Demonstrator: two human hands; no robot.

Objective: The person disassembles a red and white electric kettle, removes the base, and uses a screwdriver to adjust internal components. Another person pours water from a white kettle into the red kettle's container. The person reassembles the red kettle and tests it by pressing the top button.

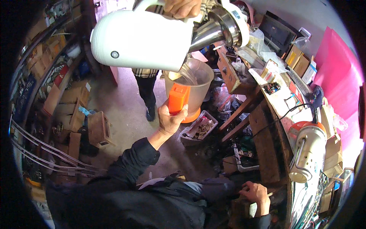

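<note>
My left hand [171, 120] is wrapped round the orange handle [178, 98] of a large translucent plastic jug [198, 89] with an orange base. Another person's hand [182, 7] grips a white jug-shaped appliance [143, 40], tilted right above the plastic jug's rim. A shiny steel cylinder with a flared end [215, 31] juts from the appliance's mouth, topped by a white cap. Clear streaks under the mouth look like liquid falling into the plastic jug. At the lower right my right hand [257, 192] has curled fingers; what they hold, if anything, is hidden.
Cluttered shelves with cardboard boxes [72, 91] line the left, above bent metal rods [42, 149]. A workbench [272, 101] on the right carries boxes, cables and a cream cylindrical appliance [310, 152]. A bin of scraps [200, 129] stands on the floor beyond my left hand.
</note>
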